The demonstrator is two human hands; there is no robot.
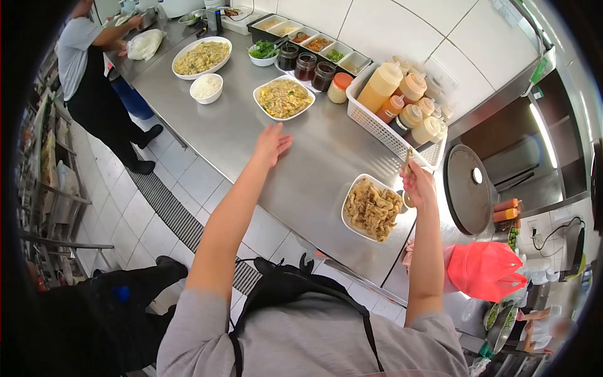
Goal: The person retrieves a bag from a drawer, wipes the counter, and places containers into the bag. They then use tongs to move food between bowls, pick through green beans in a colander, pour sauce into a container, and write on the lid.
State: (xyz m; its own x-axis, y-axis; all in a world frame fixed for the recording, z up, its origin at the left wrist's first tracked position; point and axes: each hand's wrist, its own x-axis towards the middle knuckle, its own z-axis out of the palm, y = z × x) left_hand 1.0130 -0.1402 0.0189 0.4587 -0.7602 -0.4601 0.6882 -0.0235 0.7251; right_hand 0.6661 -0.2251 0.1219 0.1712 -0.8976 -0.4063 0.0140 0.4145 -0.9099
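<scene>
My right hand (419, 183) is closed around what looks like a spoon (409, 157). Its handle points up, and a rounded end shows below the fingers. Just left of that hand sits a white bowl (347, 219) piled with brown fried strips (374, 208). My left hand (274, 145) hovers at the counter's near side, fingers extended and holding nothing. Beyond its fingertips, apart from them, stands a squarish white bowl (257, 95) of yellowish food (284, 98) with bits of green.
A white basket (389, 134) of squeeze bottles and several sauce jars (305, 66) line the wall side of the steel counter (239, 133). A rice bowl (206, 88) stands farther left. A red bag (485, 271) lies right. Another person (85, 69) works at the far left.
</scene>
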